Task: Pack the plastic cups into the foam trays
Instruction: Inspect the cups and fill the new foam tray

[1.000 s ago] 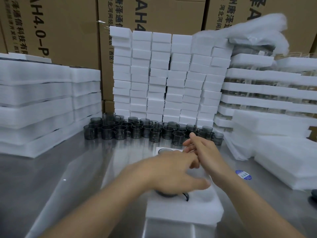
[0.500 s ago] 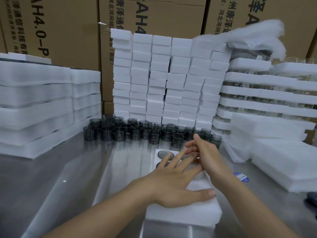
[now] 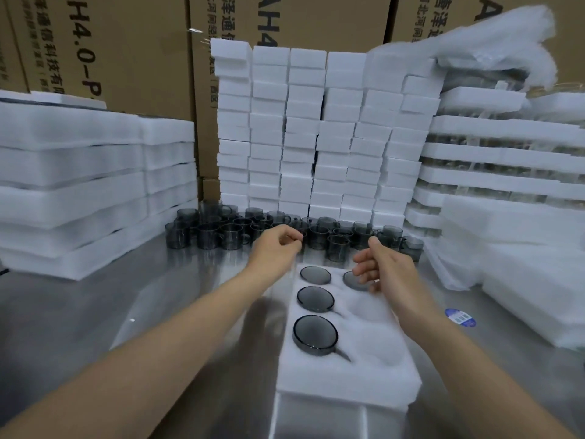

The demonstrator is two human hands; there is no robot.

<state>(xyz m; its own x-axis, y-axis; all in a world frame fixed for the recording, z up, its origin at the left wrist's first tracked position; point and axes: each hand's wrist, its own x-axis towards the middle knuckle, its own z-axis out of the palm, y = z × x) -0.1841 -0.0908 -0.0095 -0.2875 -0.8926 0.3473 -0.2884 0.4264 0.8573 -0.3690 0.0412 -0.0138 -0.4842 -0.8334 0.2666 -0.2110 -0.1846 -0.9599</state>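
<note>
Steel table (image 3: 79,327), cartons (image 3: 126,42) behind. Our left hand (image 3: 278,248) curls at the loose cups (image 3: 228,236); whether it grips one we cannot tell; right hand (image 3: 384,270) hovers slack and empty over the foam tray (image 3: 364,375), four cups (image 3: 315,335) seated. Cups look light, stiff, slick; we'd take rim or handle.

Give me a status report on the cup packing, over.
Left grip curled at the loose cups, hold unclear. Right grip loose over the foam tray, empty. Four packed cups in it. Nothing blocking.
</note>
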